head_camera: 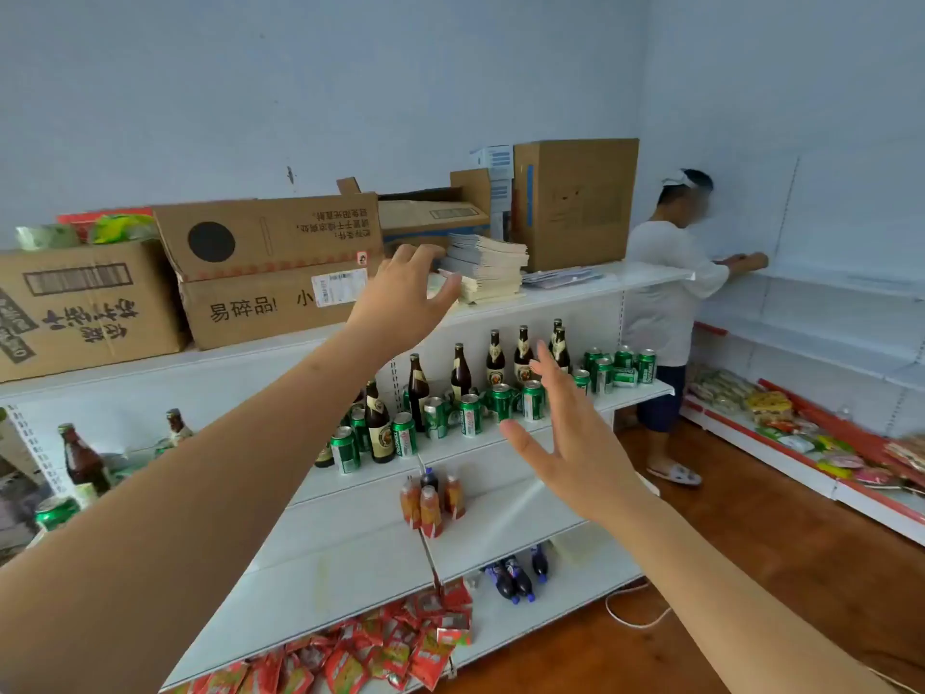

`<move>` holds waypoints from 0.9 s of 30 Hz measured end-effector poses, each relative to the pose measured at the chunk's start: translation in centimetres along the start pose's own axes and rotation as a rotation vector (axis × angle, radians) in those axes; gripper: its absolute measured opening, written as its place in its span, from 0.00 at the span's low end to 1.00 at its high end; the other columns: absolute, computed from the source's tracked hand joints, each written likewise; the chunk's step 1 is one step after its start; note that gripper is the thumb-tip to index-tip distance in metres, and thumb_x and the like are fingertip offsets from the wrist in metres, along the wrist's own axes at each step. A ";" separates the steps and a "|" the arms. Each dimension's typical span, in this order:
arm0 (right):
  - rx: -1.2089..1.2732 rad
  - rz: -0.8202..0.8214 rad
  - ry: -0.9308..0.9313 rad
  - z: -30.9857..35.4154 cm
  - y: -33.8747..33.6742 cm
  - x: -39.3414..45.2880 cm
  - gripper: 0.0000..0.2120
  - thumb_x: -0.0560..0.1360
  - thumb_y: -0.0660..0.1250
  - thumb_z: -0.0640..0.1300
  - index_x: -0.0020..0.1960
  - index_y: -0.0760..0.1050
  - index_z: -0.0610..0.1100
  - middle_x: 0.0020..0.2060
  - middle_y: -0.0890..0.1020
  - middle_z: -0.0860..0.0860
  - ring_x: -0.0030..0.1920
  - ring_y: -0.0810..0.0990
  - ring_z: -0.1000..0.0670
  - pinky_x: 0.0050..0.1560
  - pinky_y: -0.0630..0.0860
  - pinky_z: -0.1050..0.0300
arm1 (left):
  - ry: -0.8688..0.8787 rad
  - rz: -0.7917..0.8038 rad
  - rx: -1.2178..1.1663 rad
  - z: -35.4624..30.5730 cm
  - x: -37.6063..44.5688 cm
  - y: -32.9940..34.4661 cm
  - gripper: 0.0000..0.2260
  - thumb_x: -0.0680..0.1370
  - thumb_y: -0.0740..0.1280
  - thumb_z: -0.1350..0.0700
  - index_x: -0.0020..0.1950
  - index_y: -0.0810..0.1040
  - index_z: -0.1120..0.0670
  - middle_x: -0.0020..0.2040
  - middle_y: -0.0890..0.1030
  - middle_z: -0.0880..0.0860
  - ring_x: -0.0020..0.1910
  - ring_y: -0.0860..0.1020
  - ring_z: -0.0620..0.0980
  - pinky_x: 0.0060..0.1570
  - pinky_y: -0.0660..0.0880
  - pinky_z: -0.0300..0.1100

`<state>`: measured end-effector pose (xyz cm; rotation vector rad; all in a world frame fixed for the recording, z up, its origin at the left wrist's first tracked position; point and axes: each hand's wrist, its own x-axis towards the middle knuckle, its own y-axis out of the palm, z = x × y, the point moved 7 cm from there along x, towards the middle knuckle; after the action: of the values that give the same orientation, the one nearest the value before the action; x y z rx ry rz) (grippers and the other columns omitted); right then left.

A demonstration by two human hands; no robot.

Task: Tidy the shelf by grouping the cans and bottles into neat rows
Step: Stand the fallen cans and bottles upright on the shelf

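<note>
Several green cans (pixel 470 414) and brown beer bottles (pixel 495 360) stand mixed on the second white shelf (pixel 635 393). More cans (pixel 623 370) cluster at its right end, one lying on its side. My left hand (pixel 400 293) is raised in front of the top shelf, fingers spread, holding nothing. My right hand (pixel 575 443) hovers in the air in front of the cans, fingers straight, touching nothing. My left forearm hides part of the shelf's left half, where another bottle (pixel 80 458) and can (pixel 55 510) show.
Cardboard boxes (pixel 270 273) and a stack of booklets (pixel 488 268) fill the top shelf. Orange juice bottles (pixel 430 508), dark soda bottles (pixel 515 578) and red snack packets (pixel 390 648) sit on lower shelves. A person (pixel 665 303) stands at the corner shelf to the right.
</note>
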<state>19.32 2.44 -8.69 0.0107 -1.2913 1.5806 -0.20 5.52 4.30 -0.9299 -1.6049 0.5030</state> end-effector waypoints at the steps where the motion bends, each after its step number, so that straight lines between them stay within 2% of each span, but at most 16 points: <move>1: 0.026 -0.017 0.025 -0.5 -0.3 -0.3 0.41 0.75 0.52 0.71 0.78 0.34 0.58 0.78 0.55 0.56 0.77 0.56 0.54 0.73 0.62 0.52 | 0.017 0.016 -0.009 -0.6 0.2 1.0 0.24 0.82 0.57 0.43 0.75 0.66 0.53 0.71 0.70 0.55 0.70 0.68 0.56 0.65 0.70 0.53; 5: 0.019 -0.037 0.108 -4.3 -0.9 -1.3 0.41 0.75 0.52 0.71 0.78 0.35 0.58 0.78 0.54 0.56 0.77 0.55 0.55 0.73 0.56 0.57 | 0.089 0.066 0.000 -3.0 1.5 6.0 0.23 0.82 0.57 0.43 0.74 0.66 0.52 0.71 0.70 0.54 0.68 0.70 0.55 0.62 0.71 0.50; 10: 0.008 -0.064 0.172 -10.6 -2.6 -1.2 0.41 0.72 0.47 0.75 0.78 0.37 0.60 0.78 0.56 0.56 0.77 0.56 0.54 0.75 0.59 0.50 | 0.115 0.108 -0.067 -6.5 4.6 12.4 0.23 0.82 0.57 0.42 0.73 0.67 0.52 0.68 0.72 0.55 0.66 0.71 0.55 0.63 0.72 0.53; 17: 0.057 -0.097 0.260 -21.1 -6.0 -0.4 0.40 0.75 0.51 0.71 0.79 0.44 0.55 0.76 0.59 0.59 0.72 0.55 0.64 0.69 0.56 0.63 | 0.054 0.191 -0.243 -11.7 9.4 23.0 0.21 0.82 0.59 0.44 0.72 0.69 0.51 0.69 0.72 0.53 0.63 0.74 0.53 0.62 0.73 0.50; 19: 0.073 -0.095 0.284 -24.2 -6.7 -0.2 0.39 0.75 0.50 0.72 0.79 0.44 0.56 0.76 0.59 0.59 0.73 0.57 0.62 0.69 0.58 0.62 | 0.034 0.205 -0.263 -12.8 10.7 25.9 0.21 0.82 0.58 0.44 0.73 0.69 0.51 0.69 0.72 0.53 0.61 0.75 0.52 0.60 0.74 0.49; 24: 0.070 -0.105 0.351 -31.5 -7.4 0.7 0.38 0.75 0.50 0.72 0.79 0.47 0.57 0.76 0.60 0.60 0.74 0.60 0.60 0.71 0.64 0.56 | 0.014 0.276 -0.270 -14.2 13.4 33.6 0.22 0.82 0.58 0.44 0.73 0.69 0.52 0.68 0.73 0.54 0.64 0.74 0.53 0.62 0.72 0.48; 27: 0.119 -0.116 0.396 -35.0 -6.7 1.9 0.38 0.73 0.49 0.74 0.78 0.47 0.59 0.75 0.61 0.60 0.74 0.61 0.59 0.72 0.65 0.51 | 0.003 0.316 -0.272 -13.9 15.2 37.6 0.22 0.82 0.58 0.43 0.72 0.69 0.52 0.68 0.74 0.53 0.63 0.74 0.52 0.60 0.72 0.46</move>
<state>42.68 27.95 -17.51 -0.1438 -0.8731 1.4684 23.75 37.55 -11.03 -1.4014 -1.5548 0.5062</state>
